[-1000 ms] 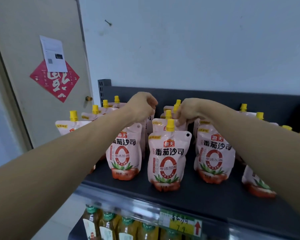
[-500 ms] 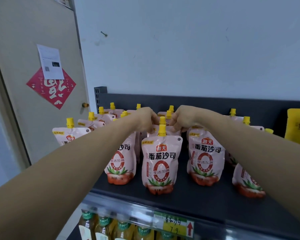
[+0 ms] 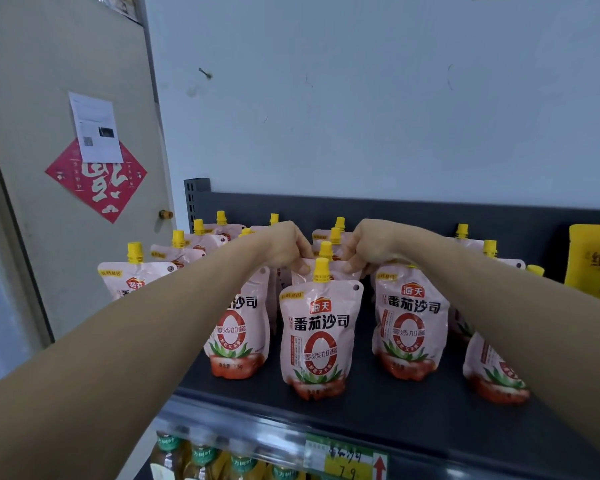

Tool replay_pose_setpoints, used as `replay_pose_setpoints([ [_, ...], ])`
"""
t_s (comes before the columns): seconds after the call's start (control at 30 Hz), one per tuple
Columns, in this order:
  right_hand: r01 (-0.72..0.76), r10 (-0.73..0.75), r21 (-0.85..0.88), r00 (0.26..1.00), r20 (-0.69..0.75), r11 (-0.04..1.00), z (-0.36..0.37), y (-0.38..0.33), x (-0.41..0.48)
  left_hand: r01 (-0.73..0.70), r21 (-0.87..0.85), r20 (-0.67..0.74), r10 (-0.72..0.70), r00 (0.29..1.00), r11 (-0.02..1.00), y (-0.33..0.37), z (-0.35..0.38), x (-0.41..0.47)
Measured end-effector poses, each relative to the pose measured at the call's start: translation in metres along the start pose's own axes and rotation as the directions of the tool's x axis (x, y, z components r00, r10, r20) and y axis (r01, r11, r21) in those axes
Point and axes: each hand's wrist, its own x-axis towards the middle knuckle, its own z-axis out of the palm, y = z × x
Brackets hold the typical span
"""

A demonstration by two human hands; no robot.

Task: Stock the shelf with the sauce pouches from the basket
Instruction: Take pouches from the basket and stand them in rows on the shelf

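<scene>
Both hands reach over the front row to the second pouch point(image 3: 325, 252) in the middle file. The left hand point(image 3: 284, 247) has its fingers curled and pinches that pouch's top left corner. The right hand point(image 3: 371, 247) is curled the same way and nips the top right corner, so its yellow cap stands between the two hands. How far down the fingers go behind the pouch cannot be told. This pouch stands upright just behind the front pouch point(image 3: 321, 337), which hides most of it. More pouches stand in files running back to the rear panel point(image 3: 413, 216). The left pouch point(image 3: 239, 334) is partly behind the left forearm, and the right pouch point(image 3: 409, 323) is under the right wrist. Narrow dark gaps part the front pouch from both neighbours. A wide strip of bare shelf point(image 3: 395, 420) lies between the front row and the front lip, where a price tag point(image 3: 347, 460) hangs. At the far right a yellow packet point(image 3: 594, 261) stands near the rear panel. Bottles point(image 3: 201, 459) show on the level below, and a door point(image 3: 32, 237) stands at the left.
</scene>
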Motion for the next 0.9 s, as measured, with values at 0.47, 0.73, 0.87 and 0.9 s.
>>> replay_pose_setpoints([
  [0.47, -0.019, 0.024, 0.083, 0.998, -0.053, 0.996, 0.008, 0.009, 0.008, -0.061, 0.041, -0.076, 0.064, 0.995, 0.997, 0.002, 0.005, 0.009],
  [0.73, -0.004, 0.01, 0.127, 0.999, -0.051, 0.992, 0.009, 0.01, 0.009, -0.039, 0.085, 0.015, 0.038, 0.999, 0.996, -0.003, 0.001, 0.011],
  [0.87, 0.015, -0.005, 0.093, 0.994, -0.109, 0.996, 0.011, 0.01, 0.007, -0.065, 0.067, -0.017, 0.066, 0.998, 0.996, -0.002, 0.001, 0.009],
  [0.9, 0.026, -0.016, 0.07, 0.989, -0.15, 0.997, 0.013, 0.009, 0.007, -0.075, 0.061, -0.029, 0.077, 0.997, 0.995, -0.001, 0.001, 0.009],
])
